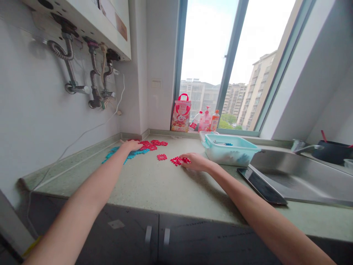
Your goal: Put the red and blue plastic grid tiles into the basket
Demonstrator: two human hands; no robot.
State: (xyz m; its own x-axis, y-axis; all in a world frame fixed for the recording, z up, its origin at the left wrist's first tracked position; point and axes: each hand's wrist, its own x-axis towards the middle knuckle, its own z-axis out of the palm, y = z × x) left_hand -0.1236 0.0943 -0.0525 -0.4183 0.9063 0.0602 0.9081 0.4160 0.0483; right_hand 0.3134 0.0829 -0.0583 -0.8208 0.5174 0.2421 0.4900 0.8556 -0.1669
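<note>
My left hand (pixel 133 145) lies with fingers stretched out over red snowflake-shaped plastic pieces (pixel 149 145) at the back left of the counter. Blue pieces of a similar kind (pixel 113 152) spread out beneath and beside it. A single red piece (pixel 161 157) rests apart on the counter between my hands. My right hand (pixel 195 162) curls its fingers round a small cluster of red snowflake-shaped pieces (pixel 176 161), low on the countertop; some of the cluster is hidden by the fingers.
A teal plastic box (pixel 230 149) holding blue pieces stands right of my right hand. A dark phone or tablet (pixel 261 186) lies by the steel sink (pixel 303 176). Bottles (pixel 204 120) and a pink bag (pixel 181 115) stand at the window. A white cable (pixel 82 135) hangs at left.
</note>
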